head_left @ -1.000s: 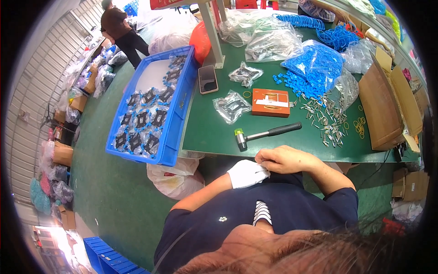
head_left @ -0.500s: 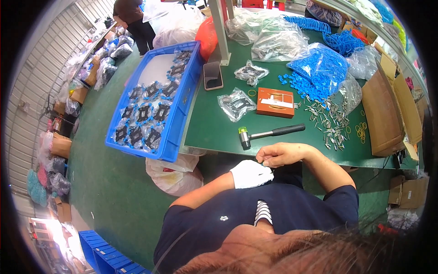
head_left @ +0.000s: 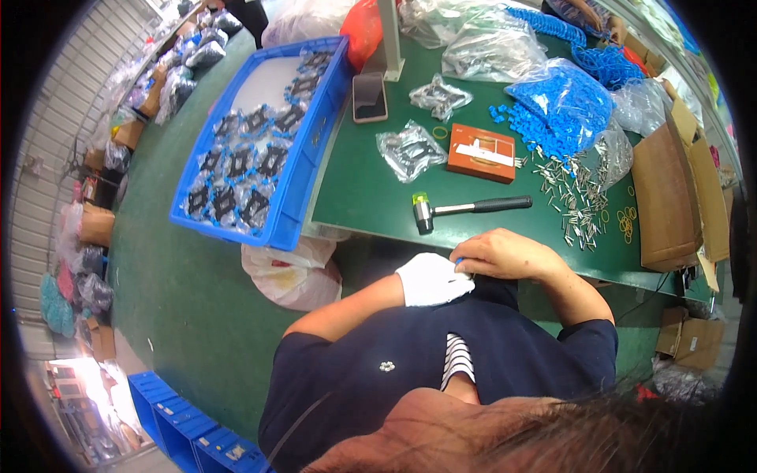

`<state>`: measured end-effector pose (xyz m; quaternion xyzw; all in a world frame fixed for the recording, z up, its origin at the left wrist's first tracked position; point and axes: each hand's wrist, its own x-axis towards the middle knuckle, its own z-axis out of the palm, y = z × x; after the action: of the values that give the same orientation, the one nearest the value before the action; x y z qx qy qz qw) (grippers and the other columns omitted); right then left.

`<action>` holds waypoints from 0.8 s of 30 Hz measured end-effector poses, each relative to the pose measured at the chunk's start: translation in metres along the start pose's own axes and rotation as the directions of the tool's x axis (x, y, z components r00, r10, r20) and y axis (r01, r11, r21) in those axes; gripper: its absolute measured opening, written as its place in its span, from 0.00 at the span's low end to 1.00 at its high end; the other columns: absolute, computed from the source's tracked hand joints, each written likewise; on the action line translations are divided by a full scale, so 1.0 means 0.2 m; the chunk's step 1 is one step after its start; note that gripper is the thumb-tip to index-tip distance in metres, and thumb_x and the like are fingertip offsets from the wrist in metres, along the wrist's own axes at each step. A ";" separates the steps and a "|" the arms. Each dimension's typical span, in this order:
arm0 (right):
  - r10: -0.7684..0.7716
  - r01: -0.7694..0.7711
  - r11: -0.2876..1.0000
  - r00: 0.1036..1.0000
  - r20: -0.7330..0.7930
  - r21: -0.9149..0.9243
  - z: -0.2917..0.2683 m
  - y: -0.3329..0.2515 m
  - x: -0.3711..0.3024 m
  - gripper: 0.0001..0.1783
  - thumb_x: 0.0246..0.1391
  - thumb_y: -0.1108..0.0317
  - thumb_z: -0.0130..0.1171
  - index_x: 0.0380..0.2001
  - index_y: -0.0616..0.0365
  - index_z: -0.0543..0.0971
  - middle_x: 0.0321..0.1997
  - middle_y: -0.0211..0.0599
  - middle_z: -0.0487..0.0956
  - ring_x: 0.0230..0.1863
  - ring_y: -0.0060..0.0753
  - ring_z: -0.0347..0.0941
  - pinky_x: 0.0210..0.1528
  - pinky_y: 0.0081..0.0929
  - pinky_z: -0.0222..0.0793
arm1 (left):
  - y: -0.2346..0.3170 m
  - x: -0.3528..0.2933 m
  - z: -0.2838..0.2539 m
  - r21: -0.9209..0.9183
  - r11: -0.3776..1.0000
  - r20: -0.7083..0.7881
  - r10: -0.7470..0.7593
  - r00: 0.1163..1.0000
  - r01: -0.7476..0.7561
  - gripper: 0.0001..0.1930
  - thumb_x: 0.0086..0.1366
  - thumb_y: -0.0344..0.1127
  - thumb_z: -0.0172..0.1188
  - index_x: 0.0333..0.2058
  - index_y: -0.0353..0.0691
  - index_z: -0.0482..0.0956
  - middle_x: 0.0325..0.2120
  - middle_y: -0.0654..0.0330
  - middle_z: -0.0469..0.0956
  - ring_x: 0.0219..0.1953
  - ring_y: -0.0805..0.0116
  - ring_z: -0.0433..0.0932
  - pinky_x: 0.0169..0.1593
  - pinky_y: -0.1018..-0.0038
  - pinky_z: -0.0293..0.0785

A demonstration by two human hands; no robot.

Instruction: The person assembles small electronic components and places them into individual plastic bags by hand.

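Observation:
My left hand point(head_left: 435, 281), in a white glove, is closed in front of my body just off the table's near edge. What it holds is hidden by the fingers. My bare right hand point(head_left: 501, 254) meets it there, fingertips pinched on a small blue plastic piece point(head_left: 460, 261) that shows between the hands. A hammer point(head_left: 469, 207) with a yellow-green face and black grip lies on the green table point(head_left: 355, 206), beyond both hands. Loose blue plastic pieces point(head_left: 532, 130) and small metal pins point(head_left: 579, 209) are heaped farther right.
At the left stands a blue crate point(head_left: 277, 225) of bagged black-and-blue parts. On the table are a phone point(head_left: 369, 98), an orange-brown box point(head_left: 482, 152), two bagged parts point(head_left: 411, 150), yellow rubber bands point(head_left: 626, 225) and an open carton point(head_left: 666, 197). Another person's hands point(head_left: 603, 24) show at the far right.
A blue piece now shows at my right fingertips, where only something dark showed before. My hands stay together. The view has shifted slightly, and another person's hands have come into sight.

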<state>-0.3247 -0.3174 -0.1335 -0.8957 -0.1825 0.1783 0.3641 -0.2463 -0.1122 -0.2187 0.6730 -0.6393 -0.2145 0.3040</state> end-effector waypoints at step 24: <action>0.116 -0.118 0.993 0.922 -0.369 0.018 0.01 0.41 -0.15 0.13 0.67 0.66 0.55 0.49 0.60 0.81 0.41 0.41 0.81 0.42 0.44 0.79 0.48 0.36 0.74 | 0.05 -0.02 -0.07 -0.112 0.990 0.040 -0.084 0.996 0.088 0.14 0.72 0.44 0.54 0.36 0.43 0.84 0.27 0.56 0.82 0.28 0.55 0.82 0.35 0.65 0.77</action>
<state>-0.3350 -0.3848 -0.1883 -0.9234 -0.0573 0.0277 0.3786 -0.2445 -0.1068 -0.2019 0.6776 -0.6016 -0.2753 0.3211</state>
